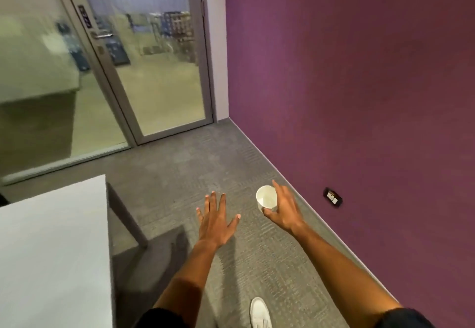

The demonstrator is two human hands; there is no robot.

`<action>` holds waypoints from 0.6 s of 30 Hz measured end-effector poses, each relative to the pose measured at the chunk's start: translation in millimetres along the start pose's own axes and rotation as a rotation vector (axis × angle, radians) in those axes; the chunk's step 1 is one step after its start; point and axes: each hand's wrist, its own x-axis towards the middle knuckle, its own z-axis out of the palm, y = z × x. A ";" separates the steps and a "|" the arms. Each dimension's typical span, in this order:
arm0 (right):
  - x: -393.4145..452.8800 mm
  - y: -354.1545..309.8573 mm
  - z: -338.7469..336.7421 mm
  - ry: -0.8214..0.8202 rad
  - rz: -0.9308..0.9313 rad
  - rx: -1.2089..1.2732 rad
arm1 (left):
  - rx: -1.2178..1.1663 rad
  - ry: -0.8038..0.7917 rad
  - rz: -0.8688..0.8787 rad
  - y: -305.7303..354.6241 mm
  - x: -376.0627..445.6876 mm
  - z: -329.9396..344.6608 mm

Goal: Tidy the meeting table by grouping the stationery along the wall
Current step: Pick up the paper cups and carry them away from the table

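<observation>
Right hand (284, 209) holds white paper cup (266, 198) between thumb and fingers, in the air over the carpet (180, 163), beyond the tabletop (51, 250) corner. Left hand (214, 221) flat, fingers spread wide, holding nothing.

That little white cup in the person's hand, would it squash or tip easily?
The white cup looks thin-walled, likely paper, so a firm squeeze would probably dent it. It appears empty, so it is probably very light and easy to knock over once set down. The right hand holds it between thumb and fingers, which suggests little weight.
</observation>
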 end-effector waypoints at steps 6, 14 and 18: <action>123.8 -28.9 10.0 -0.140 -0.160 0.002 | 0.035 0.119 -0.225 -21.4 63.5 -30.4; 213.0 -112.6 59.2 -0.313 -0.408 0.012 | 0.034 0.213 -0.542 -68.8 83.9 -62.2; 220.7 -162.1 102.1 -0.404 -0.540 0.011 | 0.036 0.250 -0.676 -103.6 67.7 -78.8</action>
